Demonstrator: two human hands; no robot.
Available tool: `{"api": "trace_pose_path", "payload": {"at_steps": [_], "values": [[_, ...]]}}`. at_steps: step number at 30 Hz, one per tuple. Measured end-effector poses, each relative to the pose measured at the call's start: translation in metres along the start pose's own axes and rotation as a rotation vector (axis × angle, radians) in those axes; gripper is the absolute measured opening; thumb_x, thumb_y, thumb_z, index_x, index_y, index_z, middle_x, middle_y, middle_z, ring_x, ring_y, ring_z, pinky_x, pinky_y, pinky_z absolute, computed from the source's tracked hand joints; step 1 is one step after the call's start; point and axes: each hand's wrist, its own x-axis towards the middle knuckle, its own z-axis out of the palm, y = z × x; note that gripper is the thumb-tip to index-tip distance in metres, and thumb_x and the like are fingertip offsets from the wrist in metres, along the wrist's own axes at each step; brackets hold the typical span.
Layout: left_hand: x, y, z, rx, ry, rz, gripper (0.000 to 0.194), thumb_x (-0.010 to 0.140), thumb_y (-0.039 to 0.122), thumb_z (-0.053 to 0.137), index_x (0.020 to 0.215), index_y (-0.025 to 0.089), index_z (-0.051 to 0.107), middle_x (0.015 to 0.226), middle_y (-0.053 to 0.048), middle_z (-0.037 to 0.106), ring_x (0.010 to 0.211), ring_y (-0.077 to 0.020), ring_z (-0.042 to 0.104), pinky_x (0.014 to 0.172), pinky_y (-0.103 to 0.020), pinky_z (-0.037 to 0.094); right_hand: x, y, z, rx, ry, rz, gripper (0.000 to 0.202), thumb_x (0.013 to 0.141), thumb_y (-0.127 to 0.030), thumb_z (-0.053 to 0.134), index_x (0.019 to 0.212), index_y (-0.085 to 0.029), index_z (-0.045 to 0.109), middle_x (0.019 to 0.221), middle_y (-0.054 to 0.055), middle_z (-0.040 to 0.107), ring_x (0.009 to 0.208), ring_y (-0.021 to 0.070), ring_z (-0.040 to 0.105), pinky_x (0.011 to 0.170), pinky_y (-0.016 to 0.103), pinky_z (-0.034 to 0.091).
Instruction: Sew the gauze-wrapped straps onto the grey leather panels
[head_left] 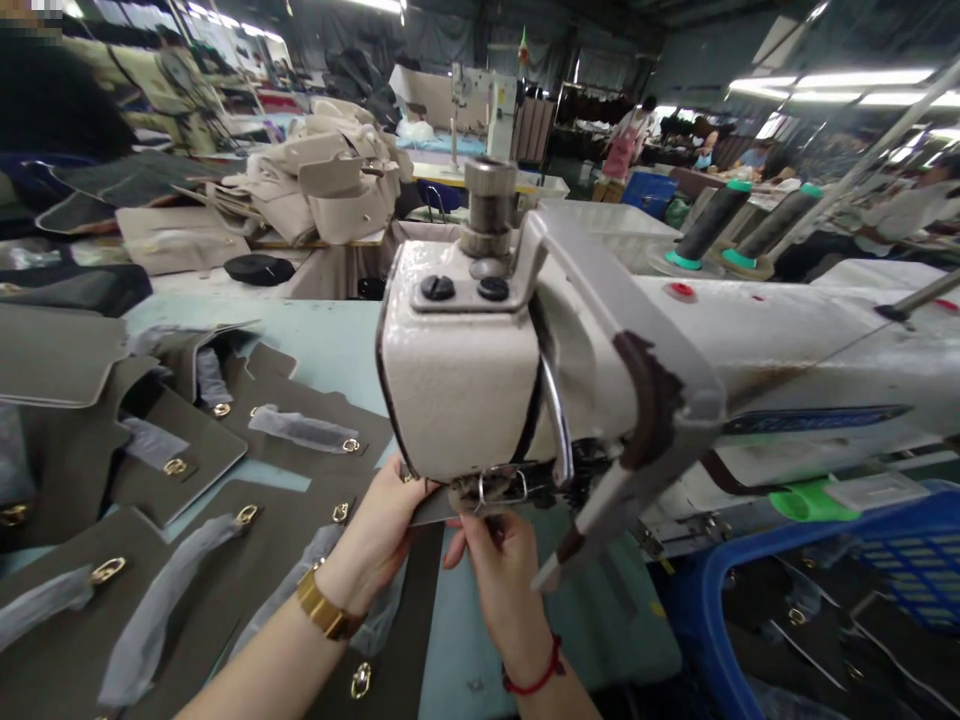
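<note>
Here, grey panel (433, 510) between left hand (384, 522), right hand (501, 565).

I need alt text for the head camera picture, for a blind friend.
A person's left hand, wearing a gold watch, and right hand work close together beneath a white sewing machine's head. Dark panels with gold clasps cover part of a pale blue table; a blue basket stands at right.

This is a factory sewing workshop: a large sewing machine (465, 370) with thread cones (709, 225) stands at a table (337, 330) spread with cut grey panels (202, 590). Behind it are heaped beige bags (330, 180), more machines (499, 120), people (626, 145) at work and strip lights (862, 78) overhead.
</note>
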Motion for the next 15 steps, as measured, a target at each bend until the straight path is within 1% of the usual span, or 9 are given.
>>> {"api": "trace_pose_path", "payload": {"at_steps": [2,5,8,10,12,15], "values": [[0.000,0.000,0.001,0.020,-0.010,0.016,0.048,0.057,0.022,0.083,0.101,0.015,0.066,0.088,-0.005,0.075,0.065,-0.0188,0.068,0.059,-0.025,0.052,-0.001,0.000,-0.002,-0.011,0.003,-0.010,0.050,0.090,-0.037,0.050,0.045,-0.019,0.061,0.048,0.001,0.062,0.054,0.0133,0.059,0.066,0.023,0.045],[-0.002,0.000,0.003,0.044,-0.042,0.054,0.045,0.064,0.026,0.081,0.105,0.015,0.066,0.083,-0.004,0.075,0.063,-0.0164,0.066,0.064,-0.025,0.052,-0.002,-0.002,-0.005,-0.011,-0.005,-0.031,0.052,0.091,-0.038,0.050,0.044,-0.019,0.062,0.050,0.002,0.063,0.061,0.0147,0.063,0.071,0.023,0.045],[-0.003,-0.002,0.002,0.039,-0.071,0.078,0.040,0.066,0.025,0.079,0.102,0.014,0.067,0.085,-0.005,0.074,0.069,-0.0170,0.067,0.068,-0.025,0.052,-0.002,-0.004,-0.006,0.022,-0.007,-0.033,0.052,0.090,-0.038,0.052,0.043,-0.019,0.062,0.052,0.002,0.065,0.070,0.0164,0.066,0.072,0.022,0.046],[-0.003,-0.003,0.001,0.031,-0.074,0.073,0.037,0.065,0.023,0.080,0.098,0.014,0.068,0.086,-0.006,0.074,0.071,-0.0176,0.067,0.068,-0.025,0.053,-0.002,-0.005,-0.006,0.037,-0.008,-0.039,0.052,0.090,-0.038,0.052,0.042,-0.019,0.061,0.053,0.003,0.066,0.070,0.0164,0.067,0.070,0.022,0.046],[-0.002,-0.003,-0.001,0.026,-0.086,0.041,0.033,0.064,0.022,0.080,0.094,0.014,0.068,0.084,-0.006,0.074,0.069,-0.0174,0.067,0.066,-0.025,0.053,-0.002,-0.005,-0.005,0.031,-0.002,-0.043,0.052,0.090,-0.037,0.052,0.042,-0.019,0.061,0.052,0.003,0.066,0.067,0.0159,0.066,0.069,0.022,0.047],[-0.004,0.001,-0.007,0.008,-0.132,-0.084,0.027,0.060,0.019,0.081,0.083,0.011,0.071,0.077,-0.008,0.074,0.062,-0.0187,0.065,0.059,-0.027,0.053,-0.002,-0.004,-0.006,-0.004,0.006,-0.053,0.051,0.090,-0.037,0.052,0.043,-0.019,0.062,0.050,0.002,0.064,0.066,0.0157,0.065,0.069,0.022,0.046]]}}
